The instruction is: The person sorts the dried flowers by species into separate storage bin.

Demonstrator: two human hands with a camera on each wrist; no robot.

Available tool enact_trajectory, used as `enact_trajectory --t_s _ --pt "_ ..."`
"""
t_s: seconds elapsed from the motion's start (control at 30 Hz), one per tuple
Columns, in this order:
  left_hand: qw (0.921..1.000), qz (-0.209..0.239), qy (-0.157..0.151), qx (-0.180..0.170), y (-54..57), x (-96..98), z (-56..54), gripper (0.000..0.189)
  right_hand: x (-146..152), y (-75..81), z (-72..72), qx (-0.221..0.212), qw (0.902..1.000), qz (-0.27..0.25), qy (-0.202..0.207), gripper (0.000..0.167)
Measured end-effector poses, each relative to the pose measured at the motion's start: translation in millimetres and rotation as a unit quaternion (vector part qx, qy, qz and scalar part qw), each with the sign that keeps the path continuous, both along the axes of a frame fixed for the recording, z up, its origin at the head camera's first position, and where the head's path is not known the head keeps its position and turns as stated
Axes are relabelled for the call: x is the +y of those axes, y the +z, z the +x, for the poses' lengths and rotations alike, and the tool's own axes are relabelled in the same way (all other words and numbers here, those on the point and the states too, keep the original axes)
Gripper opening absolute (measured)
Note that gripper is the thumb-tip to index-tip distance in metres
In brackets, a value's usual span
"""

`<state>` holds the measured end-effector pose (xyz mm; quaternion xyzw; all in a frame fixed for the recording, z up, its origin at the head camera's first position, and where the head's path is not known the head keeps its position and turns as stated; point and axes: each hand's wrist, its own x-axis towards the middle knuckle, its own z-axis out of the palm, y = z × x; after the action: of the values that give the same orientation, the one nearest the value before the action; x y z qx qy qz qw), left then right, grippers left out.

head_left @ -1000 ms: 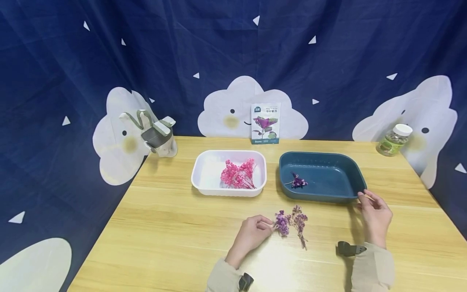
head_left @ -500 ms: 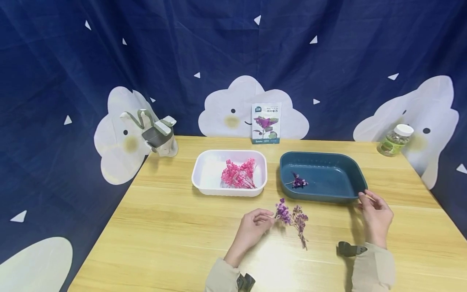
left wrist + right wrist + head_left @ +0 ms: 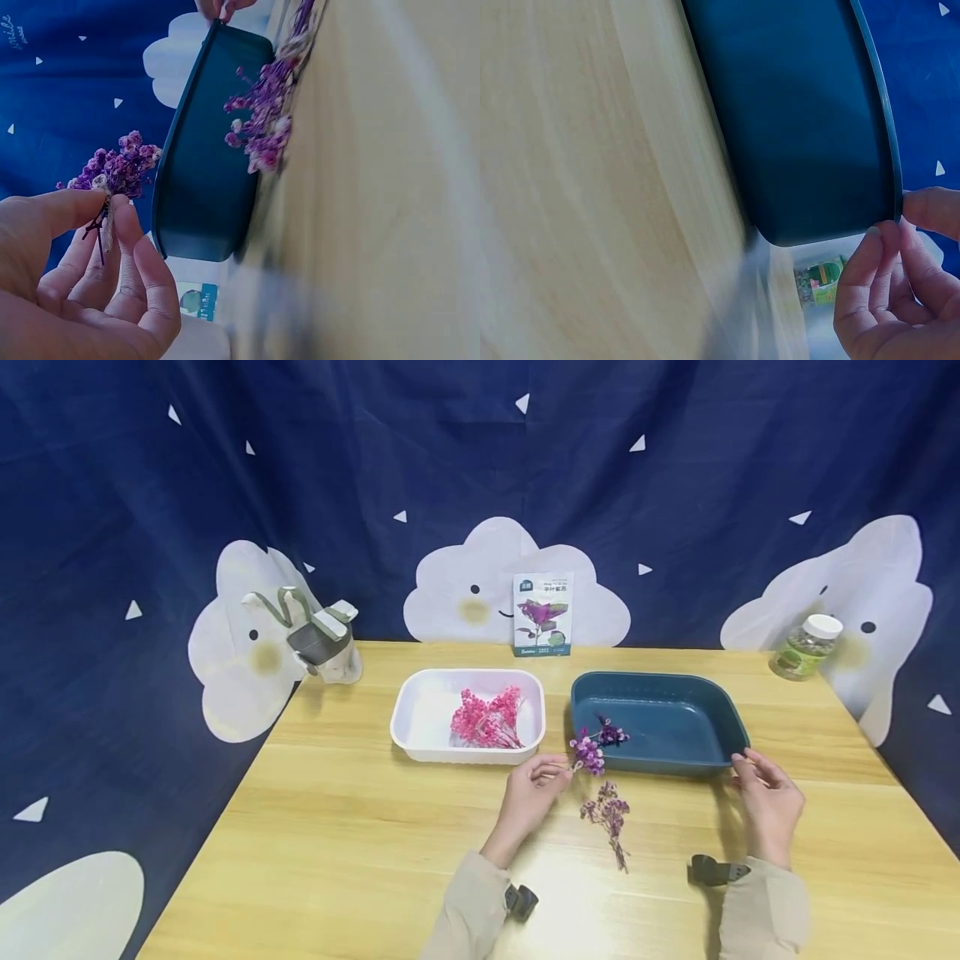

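Observation:
My left hand [image 3: 531,795] pinches a small bunch of purple dried flowers [image 3: 588,753] by its tied stems, seen close up as a purple bunch [image 3: 120,166] in the left wrist view. The blossoms overlap the near left rim of the dark teal tray [image 3: 675,768]. With thumb and fingers, my right hand [image 3: 769,802] grips the tray's near right corner; the right wrist view shows the fingertips [image 3: 889,232] at the rim. Inside the tray lies a darker purple bunch [image 3: 613,733]. A paler purple bunch [image 3: 609,814] lies on the table in front.
A white tray [image 3: 405,748] with pink dried flowers [image 3: 487,718] stands left of the teal one. Behind them a seed packet [image 3: 542,614] leans upright. At the back are a lidded jar [image 3: 806,647] on the right and a grey-and-white container [image 3: 324,643] on the left.
My left hand has lifted the purple bunch off the table and carried it forward to the teal tray's near left rim. The right hand keeps its grip on the corner.

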<state>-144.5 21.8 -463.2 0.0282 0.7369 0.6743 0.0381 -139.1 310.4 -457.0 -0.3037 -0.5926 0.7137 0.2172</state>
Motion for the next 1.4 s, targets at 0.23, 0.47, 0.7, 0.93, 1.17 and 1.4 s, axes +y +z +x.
enact_trajectory --t_s 0.23,0.47,0.7,0.93,1.17,1.4 --pt "0.9997 -0.008 0.003 0.024 6.1 10.1 -18.7 0.023 -0.5 -1.6 -1.1 -0.004 0.9998 0.017 -0.004 0.022" --pt "0.9994 0.001 -0.011 0.032 9.1 22.0 -32.2 0.021 -0.6 -1.1 -1.5 -0.002 0.9999 0.008 -0.006 0.025" --pt "0.9993 -0.006 -0.001 0.036 13.1 32.7 -41.1 0.018 0.1 -1.9 -0.9 0.002 1.0000 -0.001 -0.004 0.027" --pt "0.9994 -0.014 0.011 0.031 17.4 40.7 -46.8 0.016 1.3 -1.1 -0.2 -0.004 1.0000 -0.007 0.000 0.026" --pt "0.9976 -0.040 0.028 0.050 15.7 48.0 -54.4 0.014 0.1 -0.3 0.0 -0.009 1.0000 -0.003 0.001 0.026" --pt "0.9965 -0.043 0.035 0.062 17.5 54.7 -56.9 0.013 0.1 -0.5 0.3 -0.010 0.9999 0.000 0.000 0.026"
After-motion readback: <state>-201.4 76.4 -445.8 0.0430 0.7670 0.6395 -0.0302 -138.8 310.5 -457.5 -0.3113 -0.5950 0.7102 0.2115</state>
